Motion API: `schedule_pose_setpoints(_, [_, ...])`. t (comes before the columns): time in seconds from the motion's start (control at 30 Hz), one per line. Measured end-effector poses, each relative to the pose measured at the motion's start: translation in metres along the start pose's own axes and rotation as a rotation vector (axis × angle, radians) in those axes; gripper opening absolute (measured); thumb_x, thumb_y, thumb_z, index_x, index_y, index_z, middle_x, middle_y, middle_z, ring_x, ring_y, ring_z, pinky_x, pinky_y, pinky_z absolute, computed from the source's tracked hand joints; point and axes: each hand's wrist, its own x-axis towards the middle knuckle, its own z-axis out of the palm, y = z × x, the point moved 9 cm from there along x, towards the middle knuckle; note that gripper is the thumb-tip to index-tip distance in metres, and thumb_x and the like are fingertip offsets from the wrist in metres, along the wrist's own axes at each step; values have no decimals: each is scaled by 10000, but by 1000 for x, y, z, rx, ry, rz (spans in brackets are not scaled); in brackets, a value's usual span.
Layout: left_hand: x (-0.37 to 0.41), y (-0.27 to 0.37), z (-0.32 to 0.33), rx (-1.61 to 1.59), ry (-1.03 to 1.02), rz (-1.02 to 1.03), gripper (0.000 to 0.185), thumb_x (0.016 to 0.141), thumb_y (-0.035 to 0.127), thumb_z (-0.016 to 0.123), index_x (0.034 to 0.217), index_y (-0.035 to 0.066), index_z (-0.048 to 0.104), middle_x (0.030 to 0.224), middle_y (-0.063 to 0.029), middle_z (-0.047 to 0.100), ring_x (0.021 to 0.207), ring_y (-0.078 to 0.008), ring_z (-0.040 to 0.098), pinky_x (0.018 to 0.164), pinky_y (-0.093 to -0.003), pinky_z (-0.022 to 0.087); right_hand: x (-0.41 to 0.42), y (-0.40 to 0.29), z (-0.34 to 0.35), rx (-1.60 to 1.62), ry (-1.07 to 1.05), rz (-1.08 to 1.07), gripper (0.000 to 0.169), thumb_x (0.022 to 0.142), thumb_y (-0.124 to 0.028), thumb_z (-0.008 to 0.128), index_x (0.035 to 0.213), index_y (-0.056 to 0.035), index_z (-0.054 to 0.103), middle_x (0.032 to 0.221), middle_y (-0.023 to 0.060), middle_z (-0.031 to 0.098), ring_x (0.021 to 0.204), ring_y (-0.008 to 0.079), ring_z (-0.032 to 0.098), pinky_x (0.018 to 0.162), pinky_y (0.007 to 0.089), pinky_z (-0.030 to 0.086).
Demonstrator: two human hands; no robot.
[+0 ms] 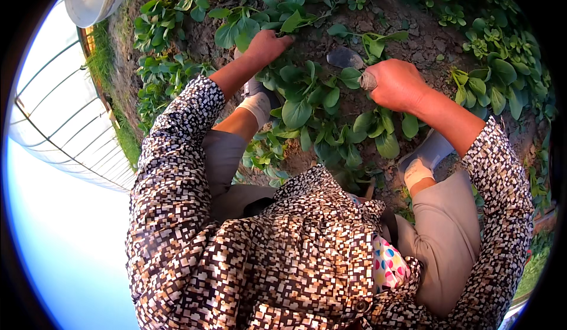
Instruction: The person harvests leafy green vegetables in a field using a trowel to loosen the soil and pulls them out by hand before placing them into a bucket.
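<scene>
My right hand [395,84] is closed around the wrapped handle [368,81] of a small tool. A dark, rounded metal blade [344,58] lies near the soil just beyond that fist, apparently part of the same tool. Beside the blade is a small leafy green plant [374,46] with drooping leaves. My left hand [270,47] is at the upper middle, its fingers bent among leafy green plants [248,26]; whether it grips a stem cannot be seen. Between both hands grows a clump of broad-leaved greens [297,108].
My shoes [257,88] stand on the soil at both sides of the clump. A whitish bucket [88,6] is at the upper left. More leafy plants [505,73] grow at the right. A greenhouse frame with ribs [66,121] curves along the left, beside grass [102,51].
</scene>
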Motion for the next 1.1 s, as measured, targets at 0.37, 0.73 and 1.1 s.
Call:
schedule_pose_setpoints(0.37, [-118, 75, 103, 782, -445, 503, 346, 829, 298, 619, 1026, 19, 563, 871, -189, 687, 893, -385, 672, 797, -492, 524, 3, -32, 19, -347, -24, -250, 171, 732, -123, 632, 879, -79, 705, 889, 147, 705, 878, 336, 691, 762, 436, 552])
schedule_pose_setpoints(0.73, [-40, 74, 22, 999, 36, 502, 364, 834, 158, 616, 1170, 32, 557, 956, -166, 694, 865, -338, 698, 689, -435, 559, 16, -35, -22, -93, -42, -11, 187, 753, -120, 586, 876, -62, 715, 929, 182, 704, 936, 384, 668, 829, 471, 525])
schedule_pose_setpoints(1.1, [7, 55, 4, 910, -1, 258, 332, 815, 291, 614, 1023, 54, 719, 972, -179, 715, 940, -343, 698, 769, -432, 563, 62, -57, 7, -280, -12, -154, 197, 746, -128, 640, 905, -74, 742, 954, 139, 725, 949, 324, 689, 809, 420, 544])
